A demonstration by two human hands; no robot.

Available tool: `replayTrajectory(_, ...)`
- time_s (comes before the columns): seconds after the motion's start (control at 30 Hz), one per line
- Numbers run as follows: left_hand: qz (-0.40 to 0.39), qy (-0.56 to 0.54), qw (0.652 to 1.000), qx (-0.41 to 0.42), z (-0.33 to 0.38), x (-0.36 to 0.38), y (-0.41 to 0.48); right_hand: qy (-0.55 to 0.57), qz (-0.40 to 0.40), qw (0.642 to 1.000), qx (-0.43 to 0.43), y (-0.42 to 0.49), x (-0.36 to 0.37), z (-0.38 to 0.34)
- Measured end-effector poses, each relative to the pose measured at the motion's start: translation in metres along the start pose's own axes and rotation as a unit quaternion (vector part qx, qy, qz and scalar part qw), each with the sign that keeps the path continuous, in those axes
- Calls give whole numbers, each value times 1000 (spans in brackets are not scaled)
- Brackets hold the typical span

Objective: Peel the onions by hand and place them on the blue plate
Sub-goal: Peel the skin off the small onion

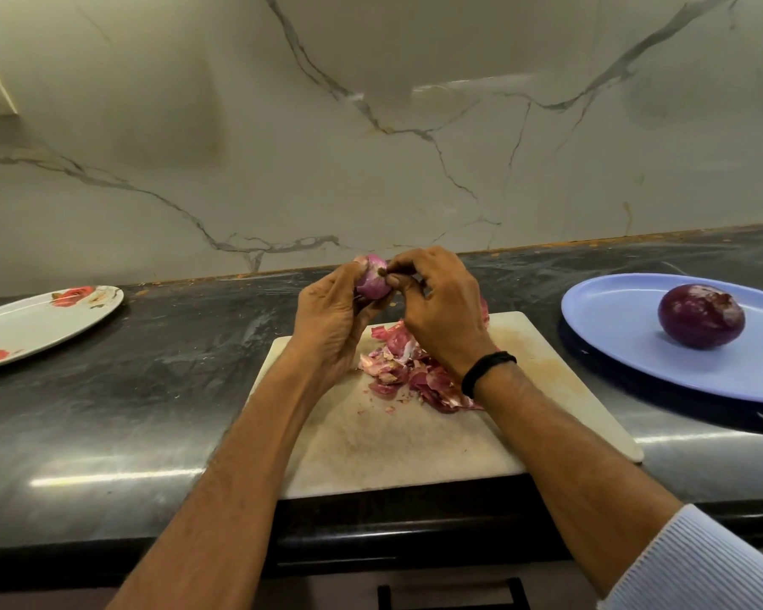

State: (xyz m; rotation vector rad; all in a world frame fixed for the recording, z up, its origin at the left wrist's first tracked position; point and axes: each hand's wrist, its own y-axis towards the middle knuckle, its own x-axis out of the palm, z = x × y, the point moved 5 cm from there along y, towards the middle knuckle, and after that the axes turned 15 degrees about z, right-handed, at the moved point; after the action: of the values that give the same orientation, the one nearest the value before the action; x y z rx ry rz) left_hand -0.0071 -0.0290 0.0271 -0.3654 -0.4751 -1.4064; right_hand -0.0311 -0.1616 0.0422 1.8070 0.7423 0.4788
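Sleeve (701, 565) cut off, L hand (331, 319) grip round half-hidden onion (371, 281), R hand (441, 301) pinching its tip

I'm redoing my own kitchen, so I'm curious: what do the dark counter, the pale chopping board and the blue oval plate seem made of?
The dark glossy counter looks like polished stone, perhaps granite: mottled grey streaks, sharp reflections. The pale rectangular chopping board seems matte plastic or stone: dull, scuffed, stained. The blue oval plate looks like plastic or melamine: even colour, soft sheen.
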Motion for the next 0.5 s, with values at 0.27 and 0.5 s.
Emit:
replayTrajectory(0.27,-37,47,998,37,-7,0,5,-41,-72,996,25,-2,6,11)
replayTrajectory(0.5,-24,118,986,113,0,-3,5,27,-27,982,185,3,-7,13)
